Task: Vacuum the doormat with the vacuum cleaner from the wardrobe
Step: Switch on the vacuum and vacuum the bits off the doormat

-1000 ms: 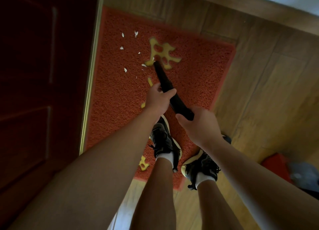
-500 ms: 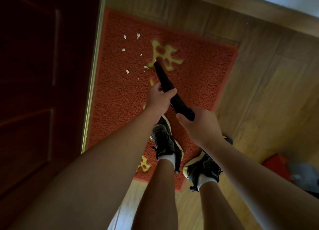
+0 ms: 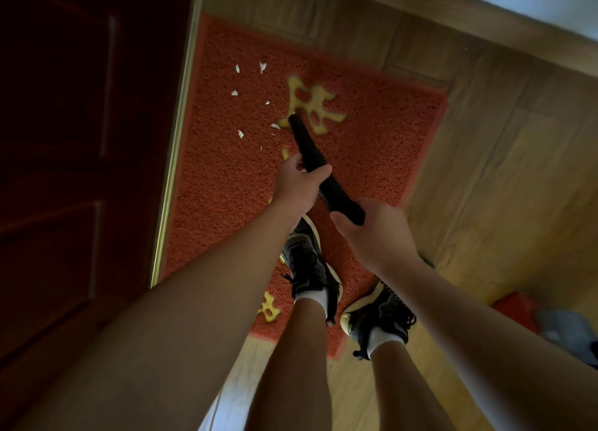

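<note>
A red doormat (image 3: 372, 146) with yellow characters lies on the wooden floor beside a dark red door. Several white scraps (image 3: 241, 113) are scattered on its upper left part. I hold a slim black vacuum cleaner (image 3: 310, 152) pointing down at the mat, its nozzle tip by the large yellow character and just right of one scrap. My left hand (image 3: 299, 188) grips the tube in the middle. My right hand (image 3: 375, 233) grips the rear end of it. My two feet in black shoes stand on the mat's near part.
The dark red door (image 3: 81, 171) with a brass threshold strip (image 3: 174, 158) runs along the mat's left edge. A wooden skirting and wall cross the top right. A red and grey object (image 3: 550, 324) lies on the floor at the right.
The view has shifted slightly; the nozzle stays at the yellow character next to the scraps. Both hands keep the same grip.
</note>
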The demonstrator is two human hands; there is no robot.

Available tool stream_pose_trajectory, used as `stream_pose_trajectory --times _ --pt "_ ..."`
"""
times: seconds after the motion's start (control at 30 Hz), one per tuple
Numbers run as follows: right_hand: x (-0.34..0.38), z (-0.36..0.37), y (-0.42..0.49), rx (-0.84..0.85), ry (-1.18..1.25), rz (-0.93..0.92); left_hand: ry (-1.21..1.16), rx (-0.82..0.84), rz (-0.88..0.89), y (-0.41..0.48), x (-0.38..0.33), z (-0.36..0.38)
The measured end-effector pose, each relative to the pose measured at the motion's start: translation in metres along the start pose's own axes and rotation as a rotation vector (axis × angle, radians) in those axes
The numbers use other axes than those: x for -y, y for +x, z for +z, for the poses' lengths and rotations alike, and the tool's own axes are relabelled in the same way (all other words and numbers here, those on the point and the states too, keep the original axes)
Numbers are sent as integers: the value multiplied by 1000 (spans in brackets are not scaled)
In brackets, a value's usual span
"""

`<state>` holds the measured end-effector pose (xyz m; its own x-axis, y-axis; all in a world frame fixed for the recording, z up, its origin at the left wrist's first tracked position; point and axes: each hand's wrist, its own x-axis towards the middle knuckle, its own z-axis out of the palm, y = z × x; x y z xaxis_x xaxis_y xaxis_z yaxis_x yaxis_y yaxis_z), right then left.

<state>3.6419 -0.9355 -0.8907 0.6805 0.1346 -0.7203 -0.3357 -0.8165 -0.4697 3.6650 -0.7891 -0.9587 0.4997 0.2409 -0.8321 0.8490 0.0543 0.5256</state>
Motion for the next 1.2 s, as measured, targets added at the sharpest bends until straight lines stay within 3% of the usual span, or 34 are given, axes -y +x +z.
stream_pose_trajectory --times 1.2 --pt "6 11 -15 12 -12 0 47 -49 -31 -9 15 -8"
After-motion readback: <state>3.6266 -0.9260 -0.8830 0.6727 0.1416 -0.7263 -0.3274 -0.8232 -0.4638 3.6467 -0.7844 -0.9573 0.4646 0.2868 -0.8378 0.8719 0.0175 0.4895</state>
